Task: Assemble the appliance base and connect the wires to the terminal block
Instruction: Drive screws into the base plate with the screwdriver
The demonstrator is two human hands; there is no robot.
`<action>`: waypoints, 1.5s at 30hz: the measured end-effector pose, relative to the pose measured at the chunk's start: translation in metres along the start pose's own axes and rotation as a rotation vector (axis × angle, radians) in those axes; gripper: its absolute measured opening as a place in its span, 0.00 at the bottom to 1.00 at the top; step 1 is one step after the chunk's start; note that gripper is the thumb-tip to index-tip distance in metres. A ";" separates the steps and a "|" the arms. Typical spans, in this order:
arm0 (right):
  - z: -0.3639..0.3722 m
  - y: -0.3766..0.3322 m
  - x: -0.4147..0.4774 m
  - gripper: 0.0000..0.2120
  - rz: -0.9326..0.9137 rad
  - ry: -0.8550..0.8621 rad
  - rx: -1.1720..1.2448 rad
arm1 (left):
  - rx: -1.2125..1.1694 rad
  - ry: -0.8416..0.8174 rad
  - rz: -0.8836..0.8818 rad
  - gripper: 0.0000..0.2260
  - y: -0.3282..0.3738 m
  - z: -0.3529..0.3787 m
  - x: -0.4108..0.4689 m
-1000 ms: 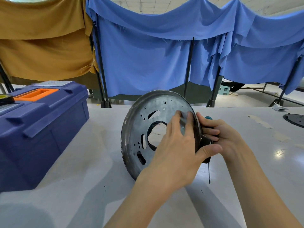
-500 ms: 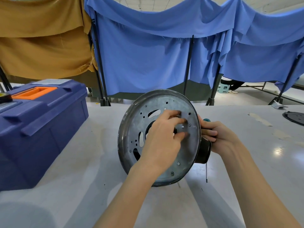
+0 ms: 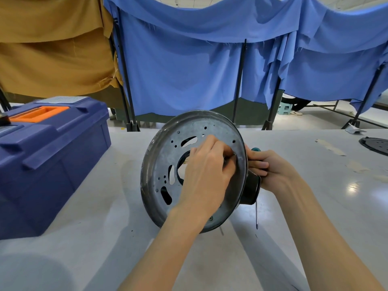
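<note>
At the middle of the desk (image 3: 105,227), the base plate (image 3: 168,164) stands up on its edge, its holed grey face turned toward the camera and tilted slightly back. Across that face comes the left hand (image 3: 206,175), its fingers (image 3: 228,164) curled and bunched tight, pinching at the plate just inside its right rim; whether a small piece sits between them, I cannot tell. Right behind that rim, the right hand (image 3: 275,171) has its fingers (image 3: 259,164) wrapped round a screwdriver (image 3: 256,215), teal cap up, thin shaft pointing down at the desk, a dark part touching the plate's back. To the left, well apart, sits a blue toolbox (image 3: 52,154) with an orange handle. Far right, a dark disc (image 3: 375,144) lies flat. Beyond the desk hang a blue cloth (image 3: 189,70) and a mustard cloth (image 3: 52,49).
</note>
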State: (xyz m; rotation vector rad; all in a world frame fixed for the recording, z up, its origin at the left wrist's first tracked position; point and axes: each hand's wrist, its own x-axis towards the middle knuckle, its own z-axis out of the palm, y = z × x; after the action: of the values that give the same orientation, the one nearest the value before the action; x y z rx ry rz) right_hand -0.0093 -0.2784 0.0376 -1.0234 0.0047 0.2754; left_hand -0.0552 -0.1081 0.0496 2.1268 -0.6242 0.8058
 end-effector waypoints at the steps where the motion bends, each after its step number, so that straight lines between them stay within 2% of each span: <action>1: 0.001 0.000 0.000 0.11 0.000 0.002 -0.007 | -0.026 -0.016 -0.012 0.03 0.000 0.000 0.000; 6: 0.004 0.001 0.000 0.11 0.000 0.006 -0.037 | -0.066 -0.057 -0.057 0.06 0.000 -0.003 0.001; 12: 0.006 0.002 0.000 0.10 0.008 -0.006 -0.027 | -0.033 -0.069 -0.035 0.03 -0.005 -0.006 0.003; 20: 0.009 0.001 -0.002 0.12 0.001 -0.024 -0.042 | -0.168 -0.123 -0.088 0.08 -0.010 -0.007 0.005; 28: 0.012 0.000 -0.006 0.13 0.016 -0.066 -0.033 | -0.195 -0.151 -0.101 0.06 -0.015 -0.015 0.008; 33: 0.014 0.001 -0.006 0.10 0.029 -0.042 -0.016 | -0.211 -0.128 -0.073 0.08 -0.013 -0.022 0.009; 37: 0.015 0.001 -0.007 0.03 0.037 -0.030 -0.005 | -0.230 -0.101 -0.034 0.07 -0.011 -0.026 0.009; 41: 0.015 0.002 -0.006 0.03 0.022 -0.022 -0.025 | -0.220 -0.077 0.016 0.05 -0.010 -0.027 0.010; 45: 0.014 0.002 -0.007 0.02 0.017 -0.016 -0.031 | -0.205 -0.064 -0.016 0.05 -0.010 -0.028 0.010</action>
State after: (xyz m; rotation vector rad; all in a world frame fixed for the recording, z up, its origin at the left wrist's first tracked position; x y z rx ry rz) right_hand -0.0183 -0.2669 0.0441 -1.0527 -0.0054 0.2997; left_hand -0.0512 -0.0817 0.0659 1.9741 -0.6922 0.6386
